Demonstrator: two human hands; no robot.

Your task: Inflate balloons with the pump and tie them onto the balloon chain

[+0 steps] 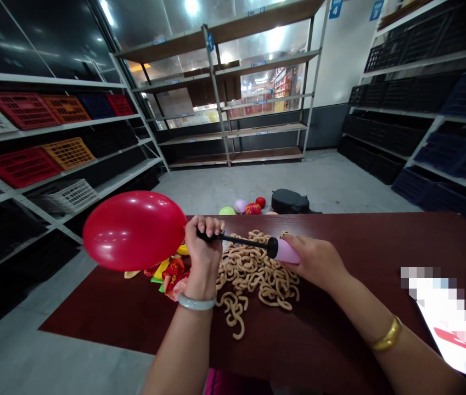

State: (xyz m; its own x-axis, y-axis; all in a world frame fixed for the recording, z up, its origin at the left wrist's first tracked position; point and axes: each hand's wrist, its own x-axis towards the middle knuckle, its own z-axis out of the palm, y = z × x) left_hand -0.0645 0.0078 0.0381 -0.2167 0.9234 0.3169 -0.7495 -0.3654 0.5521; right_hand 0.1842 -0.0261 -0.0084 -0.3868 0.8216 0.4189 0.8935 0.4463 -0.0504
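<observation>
An inflated red balloon (134, 230) hangs to the left above the table edge. My left hand (203, 249) is closed around the balloon's neck and the black nozzle end of a hand pump (253, 242). My right hand (315, 260) grips the pump's pink handle (287, 251), with the black rod drawn out between the two hands. Both hands hover over a heap of tan rubber bands (253, 277) on the dark red table (340, 329). Flat, uninflated balloons (167, 271) in red, yellow and green lie under the red balloon.
Several small inflated balloons (243, 207) and a black bag (290, 201) lie on the grey floor beyond the table. Shelving with red, orange and white crates (31, 137) lines the left; dark crates (414, 109) fill the right shelves. A blurred-out patch covers the table's right end.
</observation>
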